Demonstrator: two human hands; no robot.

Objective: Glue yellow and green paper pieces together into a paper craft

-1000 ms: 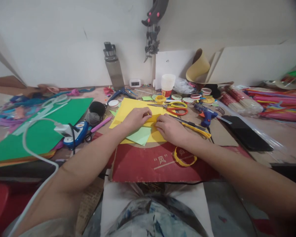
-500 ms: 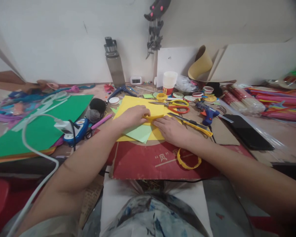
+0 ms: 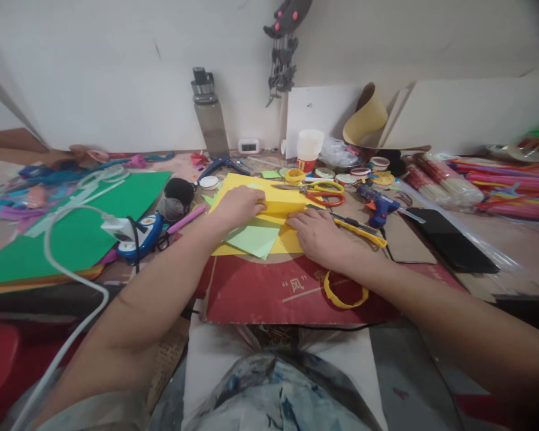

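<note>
A folded strip of yellow paper (image 3: 282,205) stretches between my two hands, lifted a little at its front edge. My left hand (image 3: 241,206) pinches its left end, fingers closed. At the right end, my right hand (image 3: 317,234) has its fingertips closed on the lower edge; its thumb is hidden. Beneath lie a larger yellow sheet (image 3: 291,242) and light green paper (image 3: 257,238). Yellow-handled scissors (image 3: 326,187) and red-handled scissors (image 3: 327,199) rest just behind the strip. A yellow utility knife (image 3: 363,232) lies beside my right hand. A yellow paper ring (image 3: 347,304) sits near my right wrist.
Red cardboard (image 3: 251,287) lies under the work. Green sheets (image 3: 130,197), a white cable (image 3: 49,239) and a blue device (image 3: 139,239) are at left. A glue gun (image 3: 379,206) and a black phone (image 3: 453,239) lie at right. A bottle (image 3: 210,120) and paper cups (image 3: 308,149) stand behind.
The yellow strip has spread wider and shows more of its face. My right hand has shifted slightly right, away from my left hand, which has barely moved.
</note>
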